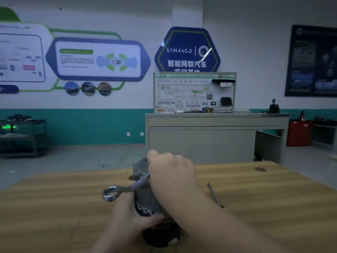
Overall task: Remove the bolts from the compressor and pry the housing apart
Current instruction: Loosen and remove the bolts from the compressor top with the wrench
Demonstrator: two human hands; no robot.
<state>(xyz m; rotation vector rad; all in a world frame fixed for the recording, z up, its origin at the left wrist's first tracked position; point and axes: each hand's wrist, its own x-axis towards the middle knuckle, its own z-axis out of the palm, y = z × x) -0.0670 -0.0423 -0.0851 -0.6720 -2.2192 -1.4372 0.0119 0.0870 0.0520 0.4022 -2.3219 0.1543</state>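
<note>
shiny metal wrench [125,189], wood-grain table [54,207]

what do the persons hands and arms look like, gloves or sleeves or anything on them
Both hands are bare: no gloves on the left hand or the right hand. Both forearms are uncovered as far as the frame shows, with no sleeve cuffs in view. No watch, ring or wristband can be made out in the dim, soft picture.

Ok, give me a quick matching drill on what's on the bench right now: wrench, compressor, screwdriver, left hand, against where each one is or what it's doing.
Things:
1. wrench
2. compressor
3. screwdriver
4. left hand

States:
A. lies loose on the wooden table, right of the arm
B. grips the near end of the housing
C. lies on the table under both hands
D. held by the right hand, ring end sticking out to the left

Pairs: 1-D, 2-C, 3-A, 4-B
</note>
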